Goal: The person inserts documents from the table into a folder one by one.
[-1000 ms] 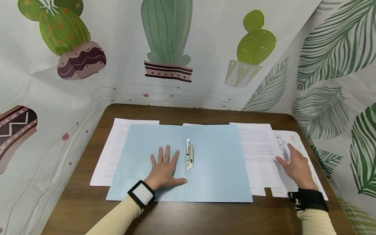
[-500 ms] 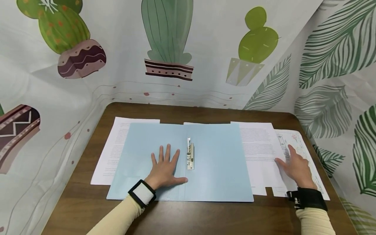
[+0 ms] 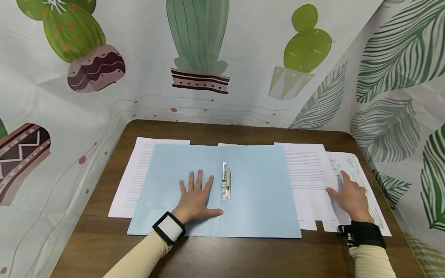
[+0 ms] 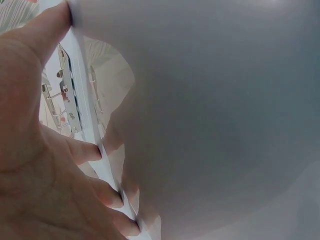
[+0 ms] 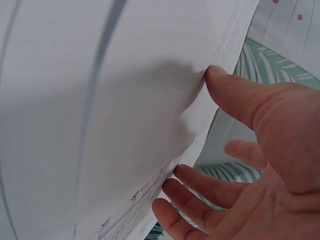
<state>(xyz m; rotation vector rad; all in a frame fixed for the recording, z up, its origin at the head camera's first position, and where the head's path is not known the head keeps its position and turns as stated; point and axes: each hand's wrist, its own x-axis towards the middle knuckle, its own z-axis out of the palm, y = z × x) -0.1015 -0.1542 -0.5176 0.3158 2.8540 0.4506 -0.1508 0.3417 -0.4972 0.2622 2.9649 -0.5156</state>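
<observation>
A blue folder (image 3: 260, 177) lies spread flat across the middle of the head frame, on a brown counter (image 3: 250, 256). The left hand (image 3: 194, 204) rests on the folder's left panel, just left of centre in the frame, fingers fanned and thumb pointing right across the fold; its grip is released. A metal clip (image 3: 226, 183) sits near the fold, just beside the index fingertip and apart from it. In the left wrist view the thumb and fingertips touch the pale panel, with the clip in the upper left.

At the right of the head frame is the right hand (image 3: 352, 199), its grip also released, fingers loosely extended and spread. The right wrist view shows its thumb tip against the edge of a printed page (image 3: 307, 170), while lower fingertips touch a paper surface with drawn marks at the bottom of the frame.

The printed page lies partly under the folder's right edge and overlaps a drawing sheet (image 3: 361, 175) at far right. A text sheet (image 3: 125, 185) shows from under the folder's left edge. A black band circles each wrist, the left one (image 3: 169, 228) bearing a white panel. Behind, a curtain (image 3: 139, 46) printed with cacti and leaves fills the upper frame.
</observation>
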